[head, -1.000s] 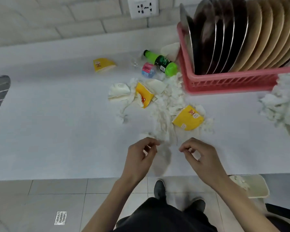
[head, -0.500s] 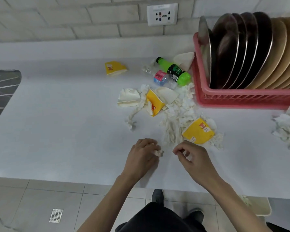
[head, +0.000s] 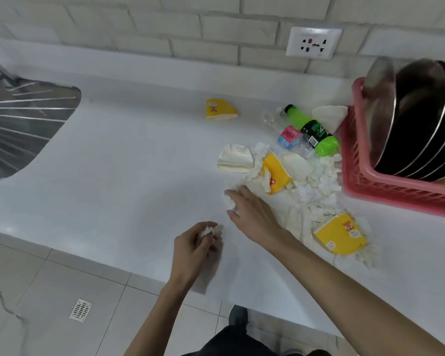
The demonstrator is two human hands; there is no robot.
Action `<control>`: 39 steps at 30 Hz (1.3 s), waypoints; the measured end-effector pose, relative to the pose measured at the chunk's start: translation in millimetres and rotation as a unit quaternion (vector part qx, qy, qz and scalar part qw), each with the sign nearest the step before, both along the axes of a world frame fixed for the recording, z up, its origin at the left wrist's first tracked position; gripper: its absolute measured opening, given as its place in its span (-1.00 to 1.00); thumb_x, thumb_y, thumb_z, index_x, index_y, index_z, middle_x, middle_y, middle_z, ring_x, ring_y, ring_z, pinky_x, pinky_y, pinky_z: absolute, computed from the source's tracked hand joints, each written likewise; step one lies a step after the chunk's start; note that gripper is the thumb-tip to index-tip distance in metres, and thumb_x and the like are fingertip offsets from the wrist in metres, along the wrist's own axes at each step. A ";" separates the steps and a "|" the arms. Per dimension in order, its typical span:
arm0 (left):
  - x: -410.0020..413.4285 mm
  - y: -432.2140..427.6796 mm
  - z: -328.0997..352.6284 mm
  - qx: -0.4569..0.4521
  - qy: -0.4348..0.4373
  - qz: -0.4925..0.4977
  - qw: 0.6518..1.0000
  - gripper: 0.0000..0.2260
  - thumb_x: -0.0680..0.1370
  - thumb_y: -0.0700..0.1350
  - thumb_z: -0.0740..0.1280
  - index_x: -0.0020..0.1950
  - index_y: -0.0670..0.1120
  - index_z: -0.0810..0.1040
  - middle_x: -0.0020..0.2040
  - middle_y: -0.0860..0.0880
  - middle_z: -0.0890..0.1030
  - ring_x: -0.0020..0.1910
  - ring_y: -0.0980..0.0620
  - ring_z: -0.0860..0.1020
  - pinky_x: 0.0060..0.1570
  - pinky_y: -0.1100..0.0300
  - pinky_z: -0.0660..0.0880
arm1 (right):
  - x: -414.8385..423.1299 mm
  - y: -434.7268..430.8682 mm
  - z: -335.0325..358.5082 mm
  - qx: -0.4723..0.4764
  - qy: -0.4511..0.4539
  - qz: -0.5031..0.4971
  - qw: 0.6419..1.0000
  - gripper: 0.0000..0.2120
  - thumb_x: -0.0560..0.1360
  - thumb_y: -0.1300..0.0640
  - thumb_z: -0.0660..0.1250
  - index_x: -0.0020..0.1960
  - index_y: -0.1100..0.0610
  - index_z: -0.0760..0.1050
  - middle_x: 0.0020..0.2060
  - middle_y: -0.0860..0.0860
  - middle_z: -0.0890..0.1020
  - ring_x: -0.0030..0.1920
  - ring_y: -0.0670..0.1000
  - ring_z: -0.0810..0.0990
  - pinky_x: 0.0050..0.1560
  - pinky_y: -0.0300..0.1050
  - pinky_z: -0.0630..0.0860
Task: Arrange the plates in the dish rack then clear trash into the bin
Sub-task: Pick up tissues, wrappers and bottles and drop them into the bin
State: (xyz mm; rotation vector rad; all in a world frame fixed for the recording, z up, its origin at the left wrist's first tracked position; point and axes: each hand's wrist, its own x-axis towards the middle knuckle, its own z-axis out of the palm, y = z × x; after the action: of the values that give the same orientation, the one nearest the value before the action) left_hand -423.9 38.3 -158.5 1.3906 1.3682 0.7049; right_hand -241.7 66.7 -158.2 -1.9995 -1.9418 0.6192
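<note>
Trash lies scattered on the white counter (head: 129, 176): torn white tissue (head: 316, 186), three crushed yellow paper cups (head: 341, 237) (head: 276, 173) (head: 220, 110), a white crushed cup (head: 235, 158), a green bottle (head: 311, 133) and a clear crushed bottle (head: 287, 138). My left hand (head: 194, 249) grips a small wad of tissue near the counter's front edge. My right hand (head: 252, 211) reaches over the left end of the tissue pile, fingers spread and touching a tissue scrap. Metal plates (head: 419, 119) stand upright in the pink dish rack (head: 370, 186) at right.
A steel sink drainboard (head: 23, 124) sits at the far left. A wall socket (head: 314, 43) is on the brick wall behind. Below the counter edge is tiled floor with a drain grate (head: 80, 310).
The view swung left. My right hand reached forward to the tissue scrap left of the pile. My left hand drew back towards the counter edge with a tissue wad in it.
</note>
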 end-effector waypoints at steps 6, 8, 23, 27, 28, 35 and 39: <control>-2.2 0.2 0.7 -0.008 0.001 -0.010 1.000 -0.73 0.54 -0.33 0.27 -0.02 0.00 0.67 -0.20 0.03 0.69 -0.24 0.04 0.64 -0.25 0.22 0.55 | -0.5 1.9 -8.2 -0.018 0.005 -0.006 1.000 -0.93 0.55 0.15 0.31 -0.04 0.13 0.56 -0.03 0.01 0.54 -0.05 0.07 0.58 -0.07 0.01 0.52; -0.8 1.7 1.5 -0.004 0.003 -0.020 1.000 -0.72 0.54 -0.33 0.26 -0.02 0.01 0.67 -0.19 0.04 0.69 -0.23 0.05 0.64 -0.24 0.22 0.55 | 2.7 -10.3 -4.1 -0.010 0.097 -0.024 0.995 -0.96 0.50 0.19 0.35 -0.13 0.14 0.55 -0.12 -0.01 0.55 -0.11 0.00 0.58 -0.11 -0.05 0.54; 45.5 11.3 12.9 -0.060 -0.105 -0.055 0.991 -0.80 0.49 -0.11 0.19 -0.23 -0.23 0.45 -0.38 -0.14 0.39 -0.40 -0.04 0.33 -0.45 0.19 0.22 | 32.4 -63.4 28.7 -0.068 0.429 -0.261 0.862 -0.83 0.52 0.34 0.20 -0.10 0.15 0.52 -0.38 -0.01 0.48 -0.47 -0.09 0.35 -0.42 -0.24 0.29; 61.0 9.6 14.2 -0.079 -0.110 -0.054 0.989 -0.80 0.57 -0.35 0.11 -0.14 -0.24 0.51 -0.34 -0.08 0.44 -0.43 0.04 0.30 -0.48 0.24 0.21 | 39.2 -74.8 32.3 -0.076 0.423 -0.261 0.864 -0.63 0.63 0.10 0.24 -0.34 0.14 0.46 -0.53 -0.13 0.38 -0.52 -0.17 0.29 -0.44 -0.35 0.24; 64.0 10.2 15.0 -0.079 -0.110 -0.055 0.989 -0.77 0.58 -0.37 0.10 -0.11 -0.23 0.54 -0.32 -0.08 0.47 -0.44 0.05 0.31 -0.49 0.25 0.21 | 40.3 -77.5 32.5 -0.075 0.421 -0.260 0.866 -0.56 0.63 0.05 0.23 -0.41 0.13 0.36 -0.55 -0.11 0.34 -0.54 -0.17 0.26 -0.47 -0.36 0.21; 74.1 11.2 19.7 -0.046 -0.088 -0.097 0.990 -0.82 0.64 -0.25 0.23 -0.04 -0.11 0.62 -0.42 0.02 0.43 -0.46 0.11 0.31 -0.46 0.29 0.28 | 45.5 -89.8 36.2 -0.065 0.385 -0.291 0.873 -0.51 0.61 0.04 0.28 -0.43 0.17 0.23 -0.51 0.06 0.22 -0.53 -0.07 0.17 -0.50 -0.27 0.16; 77.1 11.1 22.3 -0.038 -0.066 -0.108 0.991 -0.86 0.60 -0.11 0.35 -0.12 -0.06 0.65 -0.43 0.11 0.49 -0.45 0.13 0.35 -0.41 0.23 0.30 | 45.7 -93.8 34.8 -0.061 0.429 -0.316 0.844 -0.63 0.63 0.08 0.25 -0.33 0.18 0.44 -0.54 -0.01 0.27 -0.54 -0.06 0.21 -0.52 -0.24 0.15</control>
State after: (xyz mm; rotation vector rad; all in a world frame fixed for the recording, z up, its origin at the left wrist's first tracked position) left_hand -346.8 49.4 -136.2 1.3822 1.1114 0.5840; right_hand -196.0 -27.2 -123.4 -1.7785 -0.6857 1.1810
